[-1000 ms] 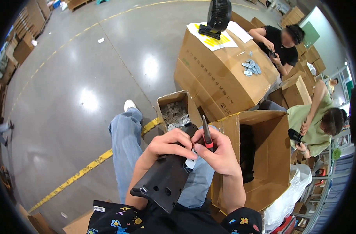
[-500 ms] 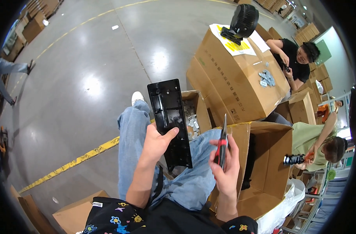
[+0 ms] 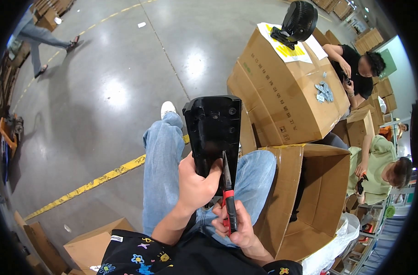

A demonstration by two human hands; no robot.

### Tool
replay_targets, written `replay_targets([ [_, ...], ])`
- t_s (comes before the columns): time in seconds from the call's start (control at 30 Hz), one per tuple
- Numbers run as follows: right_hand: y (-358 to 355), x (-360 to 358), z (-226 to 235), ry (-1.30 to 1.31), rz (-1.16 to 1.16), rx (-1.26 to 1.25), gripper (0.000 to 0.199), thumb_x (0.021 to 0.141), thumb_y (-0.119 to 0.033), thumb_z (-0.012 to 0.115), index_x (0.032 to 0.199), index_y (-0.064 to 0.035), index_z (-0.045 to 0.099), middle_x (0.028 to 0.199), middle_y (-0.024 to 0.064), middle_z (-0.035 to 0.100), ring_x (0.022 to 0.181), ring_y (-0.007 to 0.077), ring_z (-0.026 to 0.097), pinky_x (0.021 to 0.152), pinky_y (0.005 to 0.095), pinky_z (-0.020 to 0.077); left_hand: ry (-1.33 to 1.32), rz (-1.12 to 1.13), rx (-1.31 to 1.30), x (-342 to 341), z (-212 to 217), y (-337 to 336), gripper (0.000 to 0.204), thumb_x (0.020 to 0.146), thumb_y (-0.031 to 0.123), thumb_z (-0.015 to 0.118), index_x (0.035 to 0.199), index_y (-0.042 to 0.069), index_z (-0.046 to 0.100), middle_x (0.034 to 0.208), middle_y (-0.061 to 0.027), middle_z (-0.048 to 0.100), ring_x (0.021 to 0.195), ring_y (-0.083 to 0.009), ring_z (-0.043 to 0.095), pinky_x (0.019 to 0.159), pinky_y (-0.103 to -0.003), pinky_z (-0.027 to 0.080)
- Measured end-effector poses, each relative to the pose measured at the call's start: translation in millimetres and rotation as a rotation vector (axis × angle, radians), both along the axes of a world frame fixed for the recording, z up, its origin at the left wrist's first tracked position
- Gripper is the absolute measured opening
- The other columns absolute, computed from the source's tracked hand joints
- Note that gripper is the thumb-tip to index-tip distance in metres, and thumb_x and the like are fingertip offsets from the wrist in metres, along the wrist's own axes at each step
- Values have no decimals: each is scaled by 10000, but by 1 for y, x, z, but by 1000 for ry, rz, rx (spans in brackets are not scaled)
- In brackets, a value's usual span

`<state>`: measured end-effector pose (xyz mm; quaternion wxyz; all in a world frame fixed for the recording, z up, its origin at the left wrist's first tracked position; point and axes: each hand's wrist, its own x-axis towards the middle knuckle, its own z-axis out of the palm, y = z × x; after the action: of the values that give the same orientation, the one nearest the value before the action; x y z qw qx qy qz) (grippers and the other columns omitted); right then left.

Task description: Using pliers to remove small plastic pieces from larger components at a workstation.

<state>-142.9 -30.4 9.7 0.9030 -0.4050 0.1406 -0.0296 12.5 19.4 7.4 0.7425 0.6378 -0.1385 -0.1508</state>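
A long black plastic housing [image 3: 212, 133] stands tilted up in front of my lap, with several round holes or bosses near its far end. Wrapped round its left side, my left hand [image 3: 195, 187] grips it with the thumb lying across the face. My right hand [image 3: 238, 225] is closed on long-nose pliers [image 3: 228, 195] with red and black handles. The jaws point up and away from me, over the housing's right part, close to my left thumb. Whether the tips touch the plastic, I cannot tell.
An open carton [image 3: 282, 192] stands by my right knee. Beyond it, a big carton [image 3: 282, 96] bears a black fan [image 3: 299, 20] and small grey parts [image 3: 324, 91]. Two co-workers sit at the right. Someone walks at the far left. A yellow line [image 3: 94, 183] crosses the floor.
The pliers have come left from beside the housing to over it. The housing has tipped, its far end now facing me more. At the far left the walking person has moved right.
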Motion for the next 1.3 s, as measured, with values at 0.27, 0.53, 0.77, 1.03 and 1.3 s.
replay_targets([
  [0.27, 6, -10, 8, 7, -80, 53, 392, 874, -271, 654, 1085, -37, 420, 1074, 108, 470, 597, 52, 420, 552, 191, 395, -57, -39, 54, -2, 8, 1, 143, 750, -52, 585, 880, 6, 601, 663, -36, 588, 564, -81, 521, 527, -246, 421],
  [0.53, 5, -6, 20, 35, -167, 340, 267, 870, -25, 606, 1022, -37, 387, 935, 130, 491, 500, 41, 353, 412, 199, 325, -113, -8, 74, -7, 9, 4, 160, 738, -61, 588, 883, 5, 594, 654, -60, 573, 557, -114, 527, 530, -263, 423],
  [0.77, 5, -6, 33, 15, -109, 236, 524, 753, -118, 727, 1079, -73, 319, 944, 135, 396, 486, 45, 301, 424, 196, 253, -170, 13, 108, -4, 12, 5, 177, 737, -66, 590, 897, 10, 588, 709, -76, 580, 586, -126, 531, 551, -265, 426],
  [1.03, 6, -8, 27, 93, -58, 148, 433, 784, -87, 652, 1078, -56, 336, 959, 125, 440, 585, 58, 428, 549, 205, 421, -107, 20, 92, -3, 10, 11, 153, 748, -56, 599, 890, 0, 603, 713, -60, 599, 623, -95, 543, 567, -254, 437],
  [1.3, 10, -15, 13, 61, -39, 167, 464, 773, -74, 687, 1085, -64, 344, 979, 132, 444, 639, 63, 443, 626, 195, 438, 39, 5, 9, -4, 13, 17, 133, 759, -36, 611, 886, 1, 619, 693, -40, 617, 630, -81, 554, 579, -246, 447],
])
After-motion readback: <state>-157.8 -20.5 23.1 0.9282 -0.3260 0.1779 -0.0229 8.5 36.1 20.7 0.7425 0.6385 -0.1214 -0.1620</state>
